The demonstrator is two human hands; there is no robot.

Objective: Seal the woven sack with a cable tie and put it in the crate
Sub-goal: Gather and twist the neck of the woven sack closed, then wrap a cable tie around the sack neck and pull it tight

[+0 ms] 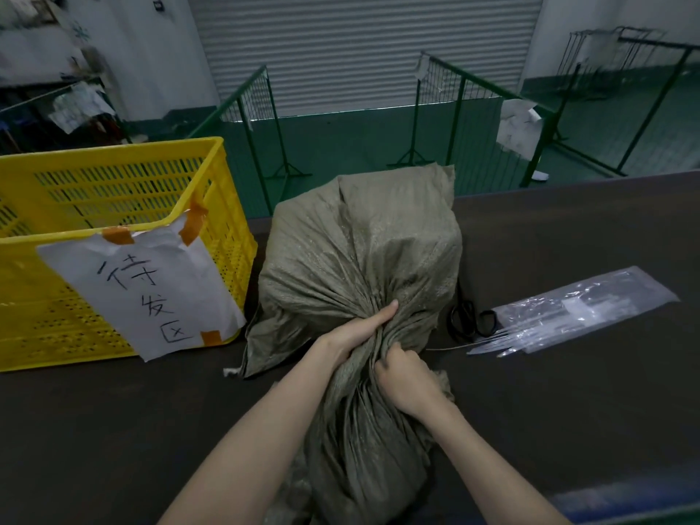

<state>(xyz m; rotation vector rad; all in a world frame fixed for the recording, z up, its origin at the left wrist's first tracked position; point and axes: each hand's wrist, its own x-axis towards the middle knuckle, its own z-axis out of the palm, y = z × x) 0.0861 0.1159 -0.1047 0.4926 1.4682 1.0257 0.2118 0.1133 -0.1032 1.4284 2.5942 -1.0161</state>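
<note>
Dark table [568, 236] (green-floored warehouse)

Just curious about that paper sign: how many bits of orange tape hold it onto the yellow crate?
3 visible. One strip at the sign's top left on the crate rim, one at the top right corner, one at the lower right edge. Others could be hidden behind the paper sign.

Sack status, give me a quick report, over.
Left hand and right hand both shut on the sack neck, bunched. No tie on yet; ties lie to the right. Crate left, nothing in the way.
</note>
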